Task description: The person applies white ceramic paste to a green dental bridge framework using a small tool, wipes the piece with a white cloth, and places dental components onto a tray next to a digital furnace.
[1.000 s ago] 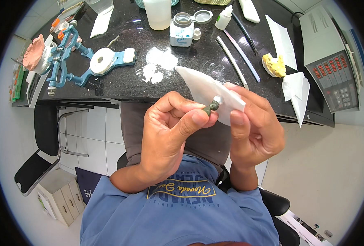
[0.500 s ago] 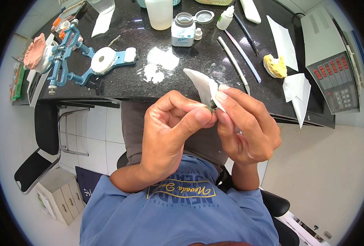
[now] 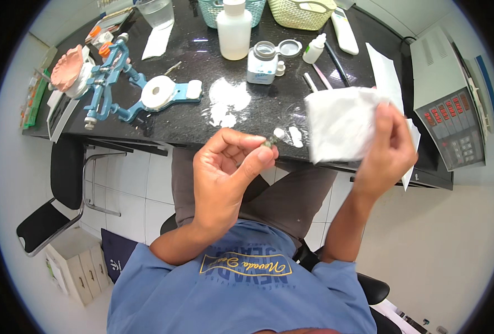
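Between the thumb and fingertips of my left hand [image 3: 219, 172] is a small dark greenish piece [image 3: 271, 141], held just in front of the table edge. Its exact kind is too small to make out. My right hand [image 3: 389, 150] pinches a white tissue [image 3: 338, 125] by its right side. The tissue hangs spread out over the table's front right and hides whatever lies behind it. Small white bits [image 3: 296, 137] lie on the dark tabletop, just beyond the left fingertips. Spilled white powder [image 3: 229, 94] lies farther left.
A blue dental articulator [image 3: 105, 89] with a pink jaw model [image 3: 67, 69] stands left. At the back are an open jar [image 3: 262, 67], a cloudy bottle [image 3: 234, 39], a dropper bottle [image 3: 314, 50] and two baskets [image 3: 302, 14]. A machine with red displays [image 3: 447, 111] stands right.
My right hand has moved right, away from the left, taking the tissue off the small piece. The left hand keeps its pinch. The view has shifted, showing more of the table's back.
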### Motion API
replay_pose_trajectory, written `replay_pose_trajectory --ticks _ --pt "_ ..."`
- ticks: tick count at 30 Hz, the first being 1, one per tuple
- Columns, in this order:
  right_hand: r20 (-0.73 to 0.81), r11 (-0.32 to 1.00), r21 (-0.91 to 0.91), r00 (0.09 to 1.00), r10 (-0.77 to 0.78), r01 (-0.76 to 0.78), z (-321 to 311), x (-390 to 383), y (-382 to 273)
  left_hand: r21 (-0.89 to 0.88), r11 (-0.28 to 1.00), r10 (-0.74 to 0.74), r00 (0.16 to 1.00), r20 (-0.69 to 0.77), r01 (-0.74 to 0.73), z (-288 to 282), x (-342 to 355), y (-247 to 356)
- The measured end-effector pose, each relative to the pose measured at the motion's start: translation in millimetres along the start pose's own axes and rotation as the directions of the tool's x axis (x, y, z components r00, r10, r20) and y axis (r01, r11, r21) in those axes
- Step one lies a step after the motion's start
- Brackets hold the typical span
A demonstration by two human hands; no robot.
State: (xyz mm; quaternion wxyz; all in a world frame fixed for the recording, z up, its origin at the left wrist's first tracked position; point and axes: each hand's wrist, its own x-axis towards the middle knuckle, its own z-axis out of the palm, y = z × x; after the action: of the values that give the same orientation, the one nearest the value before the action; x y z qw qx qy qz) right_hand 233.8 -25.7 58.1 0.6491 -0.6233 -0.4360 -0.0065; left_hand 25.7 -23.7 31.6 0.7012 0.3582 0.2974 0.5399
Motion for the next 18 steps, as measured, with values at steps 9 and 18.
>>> replay_pose_trajectory --ticks 9,18 --pt "0.121 0.989 -0.143 0.993 -0.003 0.02 10.6 87.2 37.5 0.174 0.958 0.234 0.972 -0.006 -0.229 -5.9 0.8 2.2" --pt "0.008 0.964 -0.135 0.973 -0.229 0.228 -7.3 101.3 34.7 0.267 0.918 0.309 0.951 -0.014 -0.294 -20.3 1.0 7.8"
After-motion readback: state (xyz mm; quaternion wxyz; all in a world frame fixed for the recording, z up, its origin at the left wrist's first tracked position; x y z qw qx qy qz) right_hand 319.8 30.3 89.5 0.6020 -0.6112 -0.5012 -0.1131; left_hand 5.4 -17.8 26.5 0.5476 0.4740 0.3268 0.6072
